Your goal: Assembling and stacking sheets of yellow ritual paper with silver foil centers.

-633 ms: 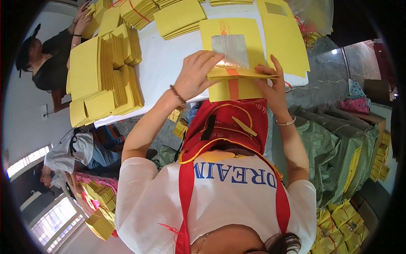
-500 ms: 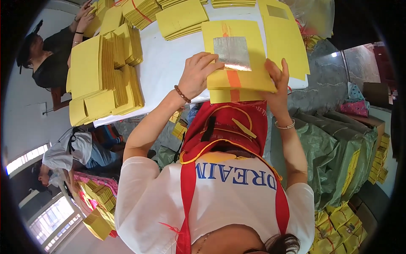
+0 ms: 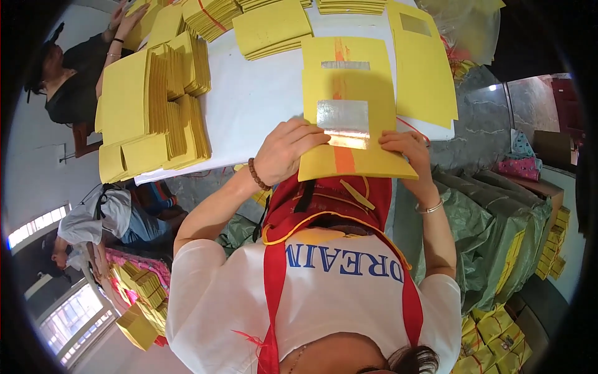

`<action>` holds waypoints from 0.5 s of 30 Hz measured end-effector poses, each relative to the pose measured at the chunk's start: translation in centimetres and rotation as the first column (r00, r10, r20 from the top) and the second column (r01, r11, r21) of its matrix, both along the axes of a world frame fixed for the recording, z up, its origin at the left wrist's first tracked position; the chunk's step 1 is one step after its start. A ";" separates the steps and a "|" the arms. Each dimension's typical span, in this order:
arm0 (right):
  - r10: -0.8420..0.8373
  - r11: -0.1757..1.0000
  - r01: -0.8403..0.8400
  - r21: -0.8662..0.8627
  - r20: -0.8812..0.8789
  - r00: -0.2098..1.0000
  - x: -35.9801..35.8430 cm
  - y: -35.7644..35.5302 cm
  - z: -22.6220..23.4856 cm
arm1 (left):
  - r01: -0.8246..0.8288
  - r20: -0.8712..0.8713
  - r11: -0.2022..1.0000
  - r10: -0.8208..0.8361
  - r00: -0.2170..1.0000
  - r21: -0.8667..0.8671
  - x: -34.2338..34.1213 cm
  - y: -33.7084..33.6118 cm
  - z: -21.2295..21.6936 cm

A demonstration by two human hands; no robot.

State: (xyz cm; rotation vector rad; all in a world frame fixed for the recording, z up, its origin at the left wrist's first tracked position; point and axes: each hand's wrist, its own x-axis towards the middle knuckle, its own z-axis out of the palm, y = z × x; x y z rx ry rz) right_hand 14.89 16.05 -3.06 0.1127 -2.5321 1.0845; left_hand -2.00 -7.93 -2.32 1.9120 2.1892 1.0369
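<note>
yellow sheet: the top sheet (image 3: pixel 352 106) of a small stack lies at the near edge of the white table (image 3: pixel 255 106), with an orange stripe down its middle and two silver foil patches, the larger (image 3: pixel 342 118) close to the hands.
left hand: the left hand (image 3: pixel 288 149) rests on the sheet's left side, fingers curled, fingertips at the edge of the larger foil patch; a beaded bracelet sits on the wrist.
right hand: the right hand (image 3: pixel 408 149) lies flat on the sheet's lower right corner, fingers together and pointing at the foil; a thin bangle on the wrist.
hidden: whether either hand pinches the foil or only presses on it cannot be told; the stack's near edge hangs over the person's red apron (image 3: pixel 330 199).
cut off: stacks at the far table edge (image 3: pixel 274 28) run out of view at the top.
around: folded yellow piles (image 3: pixel 152 106) stand left of the sheet, well apart; another loose yellow sheet (image 3: pixel 423 68) lies just to its right.
others: a person in black (image 3: pixel 68 81) works at the table's far left corner; another sits lower left (image 3: pixel 93 221) by more yellow bundles.
right side: green sacks (image 3: pixel 498 230) stand beside the table.
</note>
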 end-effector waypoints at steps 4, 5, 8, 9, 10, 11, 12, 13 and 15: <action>-0.141 0.982 0.162 -0.096 0.198 0.970 0.3 -0.3 -1.4 | -0.133 0.213 0.986 0.152 0.965 -0.102 0.1 0.7 0.4; -0.215 0.953 0.272 -0.133 0.335 0.917 0.2 -0.4 -1.4 | -0.202 0.281 0.959 0.253 0.926 -0.197 0.0 0.9 0.7; -0.213 0.818 0.302 -0.490 0.231 0.949 -1.9 -1.3 -0.4 | -0.272 0.463 0.951 0.310 0.830 -0.148 -0.6 2.0 -1.1; -0.210 0.819 0.300 -0.489 0.231 0.950 -2.7 -1.8 0.2 | -0.318 0.619 0.937 0.337 0.709 -0.146 -0.8 2.3 -1.3; -0.280 0.730 0.362 -0.580 0.230 0.932 -3.4 -2.4 0.8 | -0.318 0.620 0.937 0.337 0.708 -0.145 -1.2 2.5 -1.4; -0.347 0.626 0.411 -0.662 0.236 0.908 -3.8 -2.6 1.0 | -0.297 0.764 0.930 0.352 0.540 -0.218 -1.7 2.7 -1.6; -0.346 0.627 0.411 -0.661 0.236 0.908 -3.9 -2.2 1.0 | -0.259 0.866 0.923 0.363 0.343 -0.284 -2.1 2.8 -1.8; -0.295 0.722 0.419 -0.551 0.302 0.907 -3.8 -1.5 0.9 | -0.259 0.867 0.924 0.362 0.342 -0.283 -2.3 2.8 -1.9; -0.250 0.806 0.406 -0.430 0.373 0.893 -3.9 -0.8 0.7 | -0.252 0.834 0.914 0.395 0.386 -0.317 -2.5 2.6 -2.2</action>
